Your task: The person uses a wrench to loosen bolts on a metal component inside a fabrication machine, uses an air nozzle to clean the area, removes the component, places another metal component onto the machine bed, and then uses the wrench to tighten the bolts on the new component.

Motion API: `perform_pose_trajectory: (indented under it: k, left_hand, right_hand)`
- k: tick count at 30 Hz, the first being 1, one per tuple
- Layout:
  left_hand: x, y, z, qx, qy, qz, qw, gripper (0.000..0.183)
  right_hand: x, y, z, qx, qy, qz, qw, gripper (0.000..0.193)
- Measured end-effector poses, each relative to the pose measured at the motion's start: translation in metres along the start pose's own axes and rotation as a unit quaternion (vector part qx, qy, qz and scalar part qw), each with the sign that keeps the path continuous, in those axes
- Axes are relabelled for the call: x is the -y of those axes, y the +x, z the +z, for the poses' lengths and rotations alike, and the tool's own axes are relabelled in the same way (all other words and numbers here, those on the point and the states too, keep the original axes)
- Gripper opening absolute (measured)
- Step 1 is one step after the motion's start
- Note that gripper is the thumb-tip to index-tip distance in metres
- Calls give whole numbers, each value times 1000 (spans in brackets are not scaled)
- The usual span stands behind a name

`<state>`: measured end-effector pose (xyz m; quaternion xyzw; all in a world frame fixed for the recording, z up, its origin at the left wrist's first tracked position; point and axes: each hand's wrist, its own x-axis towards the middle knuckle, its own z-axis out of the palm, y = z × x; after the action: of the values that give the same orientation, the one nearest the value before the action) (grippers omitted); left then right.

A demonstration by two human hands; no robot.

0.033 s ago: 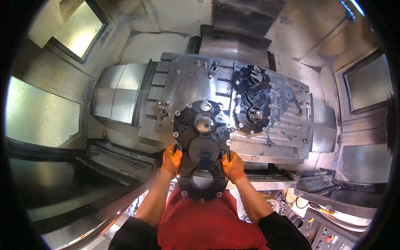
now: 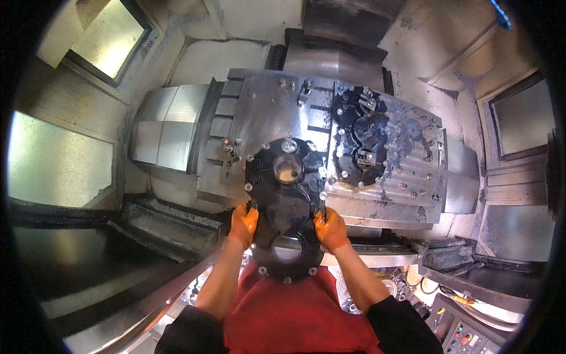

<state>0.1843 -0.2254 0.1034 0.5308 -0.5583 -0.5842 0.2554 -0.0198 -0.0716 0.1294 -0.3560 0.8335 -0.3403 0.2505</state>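
A black metal cover casting (image 2: 286,206) stretches between my hands, with two round openings and pale bolt bosses along its rim. My left hand (image 2: 243,224), in an orange glove, grips its left edge, the thumb on top and the other fingers mostly hidden. On the opposite edge, my right hand (image 2: 331,230), also orange-gloved, is closed in the same way. The casting's far end overlaps a steel fixture plate (image 2: 265,106); its near end reaches over my red apron (image 2: 289,318). Whether it touches the plate, I cannot tell.
A second black casting (image 2: 348,138) lies on the plate's right part, held by metal clamps (image 2: 367,158), with metal chips around it. A clamp post (image 2: 229,148) rises at the plate's left. Machine walls enclose the sides; a control panel (image 2: 466,337) is at lower right.
The view has shifted slightly, so the plate and clamped casting sit a little higher and farther right. The shine on the held casting differs; both hands keep their grip.
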Motion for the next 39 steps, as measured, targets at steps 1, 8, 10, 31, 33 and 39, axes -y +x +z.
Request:
perform_pose_trajectory:
  k: [1, 8, 10, 31, 33, 39]
  left_hand:
    - [7, 5, 1, -20, 5, 11, 1000, 25]
    - [-23, 118, -3, -62, 15, 14, 998, 33]
    - [-51, 163, -3, -43, 104, 87, 990, 33]
    - [-21, 370, 6, 89, 221, 171, 956, 32]
    - [-27, 367, 5, 98, 207, 93, 969, 30]
    - [-14, 373, -9, 98, 334, 220, 911, 29]
  right_hand:
    - [0, 15, 4, 3, -13, -8, 1000, 24]
    - [46, 138, -2, 125, -133, 10, 983, 49]
    - [59, 180, 1, 106, -177, 16, 978, 54]
    - [-12, 333, 120, -12, -152, -115, 982, 33]
    - [-8, 325, 122, 37, 3, -16, 999, 32]
    - [10, 309, 120, 16, -51, -12, 998, 32]
